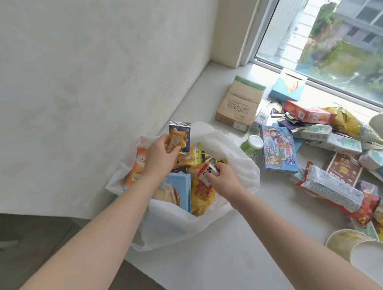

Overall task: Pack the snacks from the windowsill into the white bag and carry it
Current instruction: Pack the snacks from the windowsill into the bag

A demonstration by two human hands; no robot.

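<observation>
Above bag (234,147): two hands (159,160) (224,179), two snacks (179,130) (206,172)

1. Paper cups (366,253), 4 o'clock, run off the edge.
2. White tub (382,122), 3 o'clock, cut off too.
3. Brown box (239,103) print, 2 o'clock: unreadable.
4. Left hand (160,159) covers the purple packet (181,127)'s middle; right hand (225,180) hides part of the red-white pack (206,172).

White bag (225,143) looks soft, matt, cloth-like; the purple packet (182,128) gleams, glossy foil-plastic. Brown box (239,103) is dull cardboard, green bottle (251,146) smooth plastic, and the windowsill (234,241) smooth, matt.
</observation>
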